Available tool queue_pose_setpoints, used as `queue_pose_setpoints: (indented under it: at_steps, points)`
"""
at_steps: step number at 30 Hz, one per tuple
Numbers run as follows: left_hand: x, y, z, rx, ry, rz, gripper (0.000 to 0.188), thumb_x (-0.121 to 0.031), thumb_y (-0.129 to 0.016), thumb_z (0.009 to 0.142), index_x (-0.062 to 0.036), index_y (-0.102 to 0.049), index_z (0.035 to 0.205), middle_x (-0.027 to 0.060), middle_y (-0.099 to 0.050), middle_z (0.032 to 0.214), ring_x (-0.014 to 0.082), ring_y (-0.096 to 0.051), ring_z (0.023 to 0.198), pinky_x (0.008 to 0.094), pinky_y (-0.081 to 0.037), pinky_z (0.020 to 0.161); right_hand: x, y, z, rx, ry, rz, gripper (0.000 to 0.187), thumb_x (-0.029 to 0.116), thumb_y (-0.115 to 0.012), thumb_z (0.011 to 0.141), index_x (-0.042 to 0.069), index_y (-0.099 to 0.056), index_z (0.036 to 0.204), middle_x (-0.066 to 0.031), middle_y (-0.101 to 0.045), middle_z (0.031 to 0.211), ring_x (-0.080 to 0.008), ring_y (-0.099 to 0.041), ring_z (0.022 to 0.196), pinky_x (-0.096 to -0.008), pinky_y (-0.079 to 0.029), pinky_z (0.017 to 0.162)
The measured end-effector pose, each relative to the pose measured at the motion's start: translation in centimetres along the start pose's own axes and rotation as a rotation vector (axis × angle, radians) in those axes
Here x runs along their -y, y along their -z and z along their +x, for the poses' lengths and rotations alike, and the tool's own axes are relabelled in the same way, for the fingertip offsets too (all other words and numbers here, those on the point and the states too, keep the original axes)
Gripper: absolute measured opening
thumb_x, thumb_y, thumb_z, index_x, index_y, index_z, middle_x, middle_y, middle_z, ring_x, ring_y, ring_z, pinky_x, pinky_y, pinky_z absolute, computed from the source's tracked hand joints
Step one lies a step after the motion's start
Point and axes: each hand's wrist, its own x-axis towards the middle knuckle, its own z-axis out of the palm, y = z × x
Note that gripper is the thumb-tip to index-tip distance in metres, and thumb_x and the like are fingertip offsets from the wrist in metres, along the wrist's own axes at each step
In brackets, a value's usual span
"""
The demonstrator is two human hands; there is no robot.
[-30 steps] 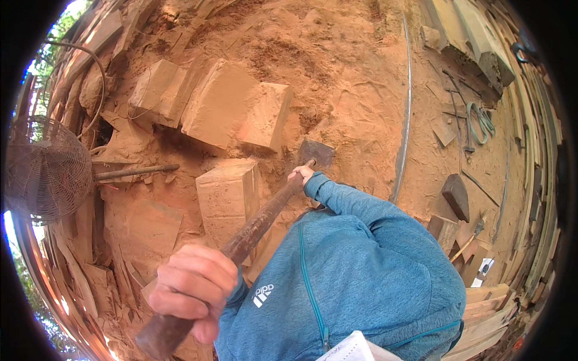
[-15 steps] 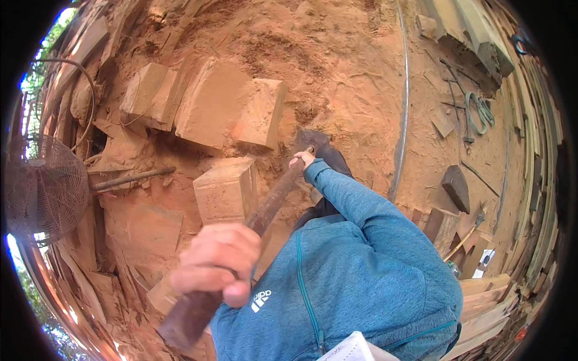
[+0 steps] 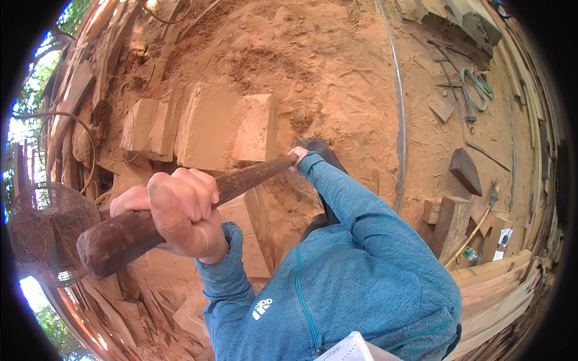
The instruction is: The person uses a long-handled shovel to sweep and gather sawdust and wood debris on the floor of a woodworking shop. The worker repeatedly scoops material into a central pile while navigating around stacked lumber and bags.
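A thick, dark brown wooden tool handle (image 3: 256,178) slants across in front of me, its blunt end at the left, close to the camera. My left hand (image 3: 180,210) is closed around it near that blunt end. Farther along, my right hand (image 3: 297,157) grips it by the far end, close to my dark shoe (image 3: 319,146). The tool's head is mostly hidden beyond the right hand, over reddish soil. Just past the handle lie dusty squared wood blocks (image 3: 208,129), and another block (image 3: 241,225) sits beneath it.
A round wire-caged fan (image 3: 53,231) stands at the left. On the right are a pale metal strip (image 3: 400,114), a green strap coil (image 3: 475,90), a dark wedge-shaped block (image 3: 465,171) and a stick-handled brush (image 3: 475,231). Stacked boards (image 3: 494,283) line the lower right.
My left hand and the handle's blunt end have swung up and leftward, so the handle lies flatter across the view. The dark metal blade that showed by my shoe is now mostly out of sight.
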Motion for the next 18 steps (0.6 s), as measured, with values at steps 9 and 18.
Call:
queue_pose_setpoints:
  at_steps: [9, 18]
  points:
    - [-0.2, -0.1, -1.5, -0.03, -0.073, 0.001, 0.008, -0.012, -0.043, 0.099, -0.0139, -0.036, 0.103, -0.0013, -0.038, 0.056, 0.0077, -0.036, 0.042, 0.0239, -0.036, 0.035, -2.8, -1.4, 1.9, 0.047, -0.244, 0.288, 0.022, -0.004, -0.075, 0.061, 0.01, -0.069, 0.076, -0.0001, -0.067, 0.073, -0.0096, -0.061, 0.069, -0.0281, -0.05, 0.059]
    - [-9.0, 7.9, -15.1, 0.057, -0.146, 0.084, 0.015, -0.014, -0.053, 0.092, -0.0081, -0.042, 0.085, 0.0014, -0.045, 0.051, 0.0102, -0.046, 0.04, 0.0243, -0.047, 0.038, -2.5, -10.7, -4.6, -0.111, -0.805, 1.506, 0.012, 0.005, -0.051, 0.082, 0.007, -0.055, 0.071, -0.01, -0.057, 0.062, -0.0259, -0.061, 0.062, -0.0415, -0.053, 0.061]
